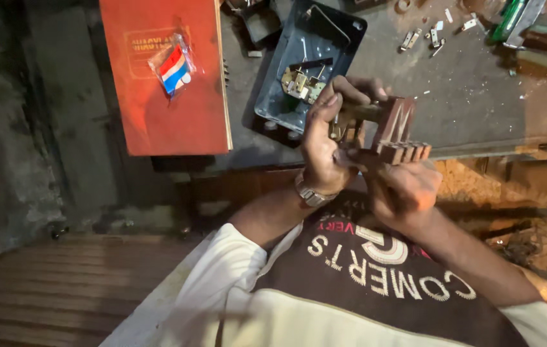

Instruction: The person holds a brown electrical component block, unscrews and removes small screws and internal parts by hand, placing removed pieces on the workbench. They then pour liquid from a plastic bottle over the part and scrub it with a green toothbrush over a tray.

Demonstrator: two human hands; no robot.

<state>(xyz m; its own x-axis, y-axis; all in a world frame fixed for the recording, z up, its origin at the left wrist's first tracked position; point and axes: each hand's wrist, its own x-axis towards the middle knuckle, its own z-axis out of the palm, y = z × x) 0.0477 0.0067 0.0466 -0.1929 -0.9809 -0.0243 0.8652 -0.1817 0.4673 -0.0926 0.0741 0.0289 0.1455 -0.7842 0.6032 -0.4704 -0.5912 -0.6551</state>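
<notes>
Brown switch block (pixel 397 132), two hands' grip

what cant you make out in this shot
Head view only:
- Brown block part: its near side is hidden by the left hand and right hand.
- Green tool: cut off by the top edge.
- Small metal bits on the bench: too small to identify.

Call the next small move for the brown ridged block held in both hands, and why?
Probably lower it toward the open grey casing on the bench. The left hand and right hand both grip the brown ridged block in mid-air above the bench edge, and the casing with brass parts lies just beyond.
</notes>
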